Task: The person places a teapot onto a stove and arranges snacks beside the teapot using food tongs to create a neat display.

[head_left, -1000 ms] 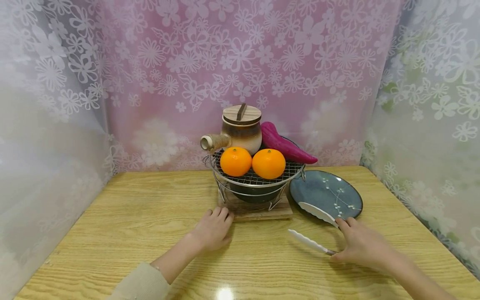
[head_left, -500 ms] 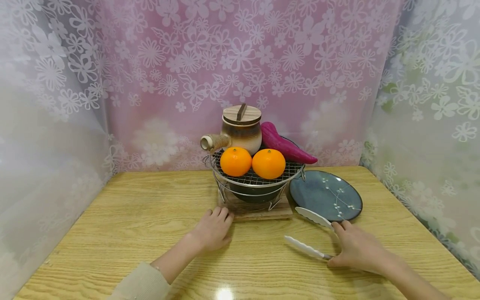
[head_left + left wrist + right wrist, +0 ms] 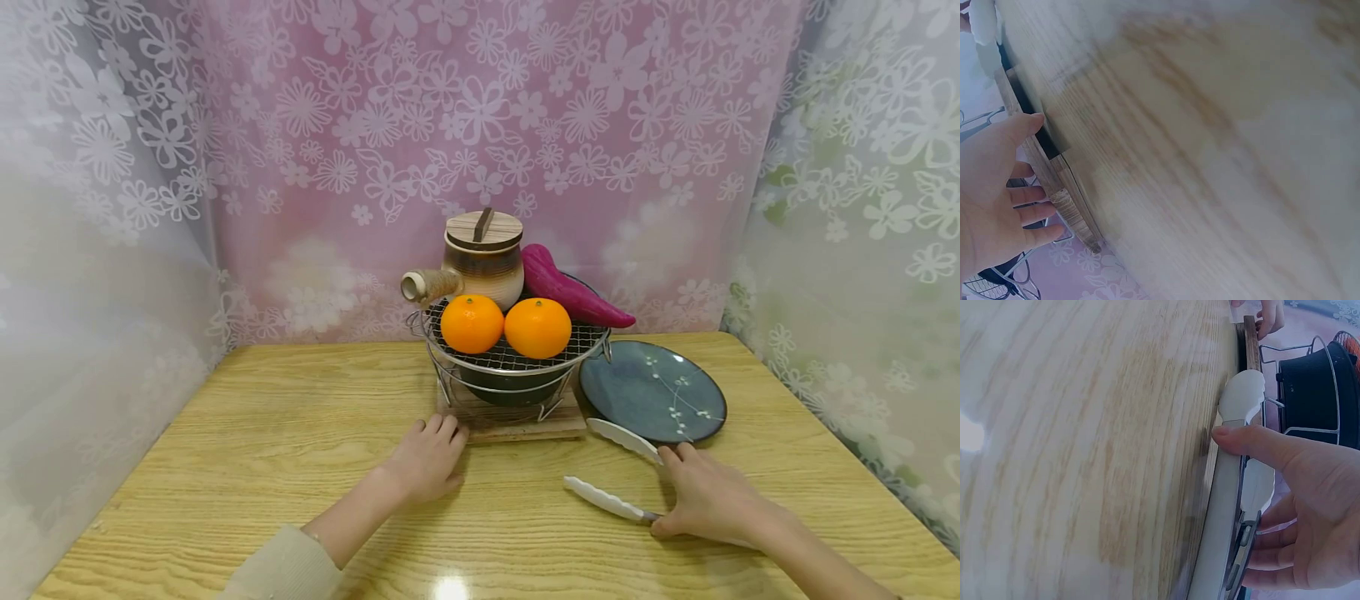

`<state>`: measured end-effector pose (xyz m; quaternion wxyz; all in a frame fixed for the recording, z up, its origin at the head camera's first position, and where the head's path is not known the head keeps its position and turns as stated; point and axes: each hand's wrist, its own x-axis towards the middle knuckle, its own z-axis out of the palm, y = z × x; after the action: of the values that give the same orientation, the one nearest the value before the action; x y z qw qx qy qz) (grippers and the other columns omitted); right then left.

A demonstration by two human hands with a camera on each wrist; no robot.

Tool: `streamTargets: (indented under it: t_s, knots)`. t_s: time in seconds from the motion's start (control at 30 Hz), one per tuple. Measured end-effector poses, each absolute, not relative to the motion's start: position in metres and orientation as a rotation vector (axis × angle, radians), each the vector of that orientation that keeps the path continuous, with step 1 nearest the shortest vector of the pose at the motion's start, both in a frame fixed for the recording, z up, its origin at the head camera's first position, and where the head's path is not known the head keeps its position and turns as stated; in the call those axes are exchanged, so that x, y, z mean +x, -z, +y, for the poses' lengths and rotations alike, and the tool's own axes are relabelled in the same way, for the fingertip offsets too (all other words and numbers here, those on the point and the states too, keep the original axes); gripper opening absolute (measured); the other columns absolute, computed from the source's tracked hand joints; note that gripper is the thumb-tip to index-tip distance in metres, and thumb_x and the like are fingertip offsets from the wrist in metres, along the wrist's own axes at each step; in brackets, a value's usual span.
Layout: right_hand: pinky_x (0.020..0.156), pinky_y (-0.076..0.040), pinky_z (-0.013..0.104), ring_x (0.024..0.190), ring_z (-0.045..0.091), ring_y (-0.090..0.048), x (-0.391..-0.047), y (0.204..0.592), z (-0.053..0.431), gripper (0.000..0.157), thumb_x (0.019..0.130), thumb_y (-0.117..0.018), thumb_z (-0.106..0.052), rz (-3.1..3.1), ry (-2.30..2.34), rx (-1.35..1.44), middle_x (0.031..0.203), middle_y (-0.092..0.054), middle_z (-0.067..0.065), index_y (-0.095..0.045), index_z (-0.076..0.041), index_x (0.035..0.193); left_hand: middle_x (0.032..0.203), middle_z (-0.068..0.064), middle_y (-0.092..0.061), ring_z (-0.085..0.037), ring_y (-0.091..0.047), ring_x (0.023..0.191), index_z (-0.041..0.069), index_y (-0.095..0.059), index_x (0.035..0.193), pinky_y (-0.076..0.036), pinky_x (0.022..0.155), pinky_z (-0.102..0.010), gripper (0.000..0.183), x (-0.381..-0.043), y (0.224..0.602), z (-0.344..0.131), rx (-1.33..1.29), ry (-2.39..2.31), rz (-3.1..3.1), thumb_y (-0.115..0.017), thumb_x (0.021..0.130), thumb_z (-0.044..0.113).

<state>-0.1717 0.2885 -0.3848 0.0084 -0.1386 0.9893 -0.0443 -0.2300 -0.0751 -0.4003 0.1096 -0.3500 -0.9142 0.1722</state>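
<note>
White-tipped tongs [image 3: 606,498] lie spread, low over the table, with their tips pointing left. My right hand [image 3: 712,496] holds them, thumb on the near arm and fingers on the far arm, as the right wrist view confirms. My left hand [image 3: 426,458] rests at the left front corner of a wooden board [image 3: 517,429]; in the left wrist view its fingers [image 3: 1038,212] lie loosely along the board's edge. On that board stands a round grill [image 3: 517,379], bearing two oranges [image 3: 471,325], a lidded clay pot [image 3: 483,267] and a purple sweet potato [image 3: 573,292].
A blue-grey plate [image 3: 630,383] with a white blossom pattern sits right of the grill, just behind the far tong tip. The pot's rope-wrapped handle [image 3: 431,286] juts out left. Flowered curtains [image 3: 480,125] enclose the wooden table [image 3: 300,417] at the back and sides.
My right hand has shifted slightly left and toward me with the tongs, so the far tip no longer overlaps the plate's middle. My left hand stays where it was.
</note>
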Motion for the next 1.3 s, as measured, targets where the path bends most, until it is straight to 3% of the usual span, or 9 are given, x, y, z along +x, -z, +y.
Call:
streamTargets:
  t_s: [0.47,0.9,1.17,1.3]
  knots:
    - [0.068,-0.045,0.046,0.084,0.028,-0.053,-0.173,0.388,0.288,0.104,0.048,-0.081,-0.057,3.092,0.175,-0.476,0.093,-0.050,0.010,-0.049,0.012,0.119,0.114,-0.009,-0.047,-0.024,-0.046,0.103,0.007,-0.050,0.127,-0.043,0.082,-0.036,0.061,-0.230,0.399,-0.076,-1.029,-0.490,-2.690,-0.056,0.086,0.052]
    - [0.075,-0.045,0.054,0.102,0.044,-0.049,-0.176,0.388,0.286,0.107,0.053,-0.081,-0.055,3.022,0.206,-0.476,0.110,-0.050,0.023,-0.043,0.013,0.127,0.116,-0.009,-0.047,-0.025,-0.046,0.104,0.007,-0.049,0.128,-0.042,0.084,-0.036,0.063,-0.229,0.398,-0.080,-1.018,-0.490,-2.703,-0.056,0.086,0.052]
    - [0.066,-0.046,0.048,0.090,0.032,-0.054,-0.176,0.377,0.288,0.099,0.060,-0.072,-0.065,2.986,0.161,-0.484,0.103,-0.051,0.014,-0.049,0.002,0.129,0.121,-0.012,-0.046,-0.027,-0.045,0.111,0.005,-0.046,0.132,-0.040,0.090,-0.041,0.063,-0.233,0.396,-0.083,-1.033,-0.366,-2.793,-0.056,0.088,0.049]
    - [0.068,-0.046,0.051,0.092,0.037,-0.055,-0.181,0.366,0.292,0.083,0.072,-0.065,-0.063,3.026,0.208,-0.507,0.106,-0.054,0.018,-0.054,-0.001,0.126,0.123,-0.015,-0.047,-0.030,-0.045,0.115,0.003,-0.047,0.129,-0.037,0.095,-0.045,0.059,-0.237,0.393,-0.089,-0.976,-0.213,-2.838,-0.054,0.090,0.046]
